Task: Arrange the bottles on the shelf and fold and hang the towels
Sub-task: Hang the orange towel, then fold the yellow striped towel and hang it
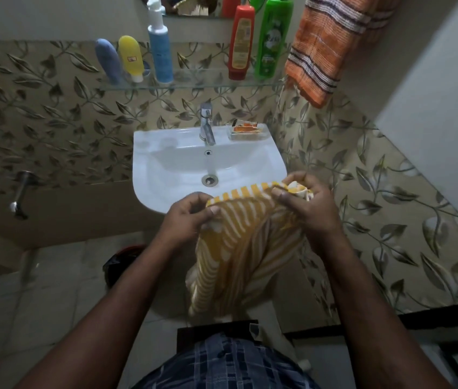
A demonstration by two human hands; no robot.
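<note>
A yellow-and-white striped towel (239, 248) hangs in front of the sink between my hands. My left hand (191, 214) pinches its top left corner. My right hand (303, 203) grips the bunched top right corner. On the glass shelf (194, 82) stand a blue-grey tube (108, 61), a yellow tube (131, 57), a tall blue-and-white bottle (159, 43), a red bottle (240, 43) and a green bottle (272, 37). An orange striped towel (331, 46) hangs at the upper right.
The white sink (166, 169) with a chrome tap (206, 124) sits below the shelf, a soap dish (247, 131) on its right corner. A metal wall fitting (21, 192) juts out at left. A dark bin (121, 262) stands on the floor. A mirror (191, 4) is above.
</note>
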